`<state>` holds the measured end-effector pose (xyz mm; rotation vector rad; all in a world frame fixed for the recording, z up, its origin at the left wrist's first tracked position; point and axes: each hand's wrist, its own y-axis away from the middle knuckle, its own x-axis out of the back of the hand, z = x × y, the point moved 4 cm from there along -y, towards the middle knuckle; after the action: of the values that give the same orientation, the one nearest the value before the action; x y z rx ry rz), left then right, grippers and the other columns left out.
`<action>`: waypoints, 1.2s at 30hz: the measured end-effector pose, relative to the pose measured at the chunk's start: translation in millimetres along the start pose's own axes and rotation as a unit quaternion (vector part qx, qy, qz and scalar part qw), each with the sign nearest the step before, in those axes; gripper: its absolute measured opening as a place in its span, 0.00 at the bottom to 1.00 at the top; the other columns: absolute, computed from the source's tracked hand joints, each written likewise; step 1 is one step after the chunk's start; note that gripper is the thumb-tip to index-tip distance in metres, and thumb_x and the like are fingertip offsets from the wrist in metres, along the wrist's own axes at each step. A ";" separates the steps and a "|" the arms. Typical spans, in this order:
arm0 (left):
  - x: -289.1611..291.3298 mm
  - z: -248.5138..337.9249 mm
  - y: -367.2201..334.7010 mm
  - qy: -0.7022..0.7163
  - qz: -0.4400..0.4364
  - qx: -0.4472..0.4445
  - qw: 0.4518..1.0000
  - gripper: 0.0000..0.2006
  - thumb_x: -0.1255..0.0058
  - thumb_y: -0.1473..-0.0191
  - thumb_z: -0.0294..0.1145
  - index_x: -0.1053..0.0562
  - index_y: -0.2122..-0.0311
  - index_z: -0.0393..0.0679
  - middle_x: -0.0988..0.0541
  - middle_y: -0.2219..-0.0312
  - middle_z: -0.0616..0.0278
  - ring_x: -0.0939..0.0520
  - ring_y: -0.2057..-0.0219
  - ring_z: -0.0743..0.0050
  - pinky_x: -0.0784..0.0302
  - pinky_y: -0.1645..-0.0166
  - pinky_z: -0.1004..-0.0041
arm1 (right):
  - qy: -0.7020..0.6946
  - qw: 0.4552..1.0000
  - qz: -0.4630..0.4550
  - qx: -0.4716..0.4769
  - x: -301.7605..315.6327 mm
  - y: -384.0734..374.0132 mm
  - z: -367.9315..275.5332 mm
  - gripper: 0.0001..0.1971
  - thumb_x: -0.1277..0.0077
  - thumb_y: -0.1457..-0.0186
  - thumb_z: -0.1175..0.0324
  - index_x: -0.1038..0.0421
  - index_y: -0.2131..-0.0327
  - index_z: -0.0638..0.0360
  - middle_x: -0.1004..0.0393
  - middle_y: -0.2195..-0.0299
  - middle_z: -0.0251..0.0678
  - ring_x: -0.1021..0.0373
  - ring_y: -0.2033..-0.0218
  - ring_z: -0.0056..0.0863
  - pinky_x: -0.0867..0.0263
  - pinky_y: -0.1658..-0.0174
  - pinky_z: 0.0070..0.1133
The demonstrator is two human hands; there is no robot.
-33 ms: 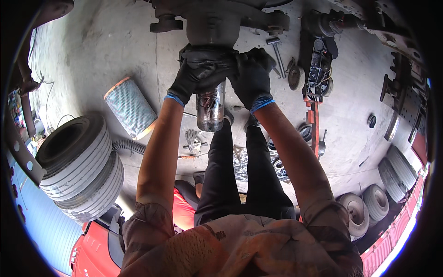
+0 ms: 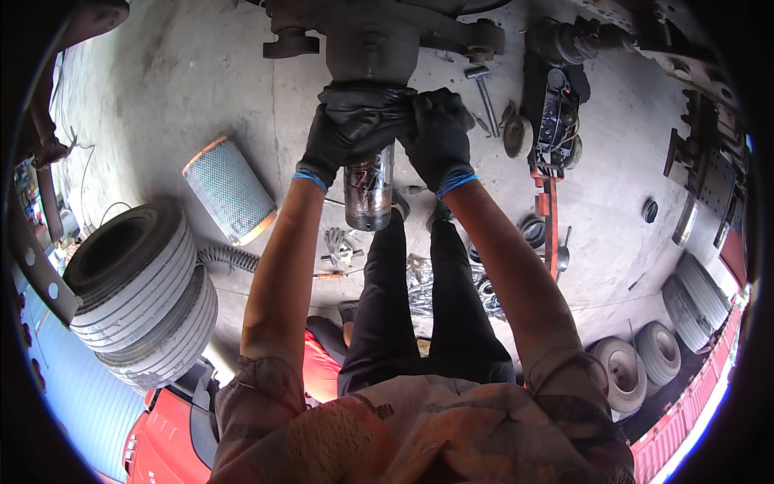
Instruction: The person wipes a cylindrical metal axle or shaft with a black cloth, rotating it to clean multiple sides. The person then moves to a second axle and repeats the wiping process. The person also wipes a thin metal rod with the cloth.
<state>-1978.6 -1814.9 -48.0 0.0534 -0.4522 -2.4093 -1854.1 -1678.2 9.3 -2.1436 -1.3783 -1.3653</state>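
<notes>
Both my hands wear black gloves with blue cuffs showing at the wrists. My left hand (image 2: pixel 339 137) is closed around the upper part of a glossy, shiny cylinder (image 2: pixel 368 194), its curled fingers reaching across the front. From the other side, my right hand (image 2: pixel 439 133) grips the same part, its fingers bent. Black wrinkled material bunches between the hands; I cannot tell whether it is cloth or glove. The cylinder's upper end is hidden by the hands. Directly beyond them is a dark metal housing (image 2: pixel 372 52) with lugs on both sides.
On the concrete floor lie a cylindrical filter (image 2: pixel 230 189) to the left, a hammer (image 2: pixel 484 97) to the right and a grey glove (image 2: pixel 337 246). Stacked tyres (image 2: pixel 133 258) stand at left. A red-armed floor jack (image 2: pixel 550 202) is at right. A person in red (image 2: pixel 320 367) is low down nearby.
My left hand has shifted slightly to the right, its fingers lying further across the front. The right hand's fingers have drawn in a little. The cylinder stays in place.
</notes>
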 end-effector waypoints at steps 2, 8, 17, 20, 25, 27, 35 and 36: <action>-9.5 26.2 9.8 -0.049 0.066 0.002 0.997 0.29 0.32 0.62 0.43 0.31 0.60 0.34 0.22 0.64 0.52 0.21 0.64 0.65 0.24 0.60 0.70 | 0.011 1.000 -0.010 -0.002 -6.1 3.4 4.6 0.25 0.45 0.56 0.66 0.37 0.52 0.62 0.32 0.58 0.47 0.34 0.58 0.46 0.36 0.57 0.36; -28.6 43.6 57.9 -0.344 0.208 0.053 0.914 0.38 0.35 0.66 0.54 0.35 0.57 0.34 0.27 0.67 0.43 0.24 0.64 0.43 0.28 0.61 0.56 | -0.009 0.992 0.059 0.110 -33.4 32.1 33.2 0.30 0.49 0.52 0.67 0.43 0.44 0.56 0.35 0.55 0.50 0.36 0.57 0.52 0.37 0.58 0.39; -35.9 39.4 72.6 -0.393 0.219 0.048 0.892 0.28 0.43 0.56 0.48 0.34 0.56 0.37 0.27 0.66 0.48 0.25 0.63 0.47 0.29 0.61 0.57 | -0.365 0.928 0.066 0.046 9.8 33.3 -20.2 0.23 0.53 0.44 0.71 0.41 0.44 0.62 0.37 0.45 0.45 0.37 0.46 0.37 0.41 0.45 0.27; -35.9 -6.2 74.7 -0.543 0.215 0.021 0.811 0.27 0.47 0.51 0.47 0.36 0.53 0.35 0.26 0.65 0.50 0.24 0.65 0.51 0.27 0.60 0.59 | -0.032 0.967 0.158 0.199 13.7 15.8 -88.2 0.29 0.48 0.48 0.59 0.40 0.44 0.60 0.36 0.47 0.47 0.42 0.44 0.45 0.50 0.41 0.36; -44.9 -26.3 82.4 -0.646 0.280 -0.016 0.710 0.26 0.49 0.48 0.44 0.38 0.50 0.37 0.26 0.60 0.51 0.23 0.62 0.52 0.26 0.59 0.62 | -0.172 0.935 -0.028 0.309 5.0 2.8 -140.5 0.19 0.47 0.49 0.60 0.29 0.56 0.60 0.28 0.62 0.42 0.33 0.56 0.40 0.40 0.48 0.34; -36.2 -20.6 84.2 -0.546 0.276 0.005 0.791 0.30 0.45 0.52 0.46 0.38 0.49 0.38 0.25 0.59 0.50 0.23 0.61 0.51 0.26 0.59 0.62 | -0.114 0.967 0.080 0.215 17.2 15.2 -108.2 0.18 0.47 0.49 0.63 0.29 0.55 0.61 0.28 0.62 0.42 0.33 0.55 0.39 0.39 0.49 0.32; -22.3 44.5 70.9 -0.345 0.182 -0.009 0.921 0.32 0.33 0.68 0.49 0.33 0.61 0.38 0.27 0.67 0.51 0.25 0.65 0.50 0.30 0.60 0.59 | -0.677 0.717 0.020 -0.163 -87.3 31.7 43.0 0.12 0.50 0.46 0.78 0.31 0.56 0.61 0.31 0.54 0.33 0.32 0.54 0.25 0.38 0.48 0.20; -17.9 43.7 71.0 -0.367 0.162 -0.036 0.915 0.34 0.34 0.68 0.51 0.33 0.60 0.38 0.27 0.68 0.50 0.26 0.66 0.49 0.30 0.60 0.59 | -0.682 0.708 -0.005 -0.182 -92.5 32.3 42.9 0.12 0.50 0.46 0.79 0.31 0.57 0.61 0.30 0.55 0.32 0.32 0.55 0.24 0.37 0.49 0.19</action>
<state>-1927.7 -1840.8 15.3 -0.9148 -0.6421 -2.0409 -1813.9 -1721.8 -79.7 -3.6152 -1.4234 0.3485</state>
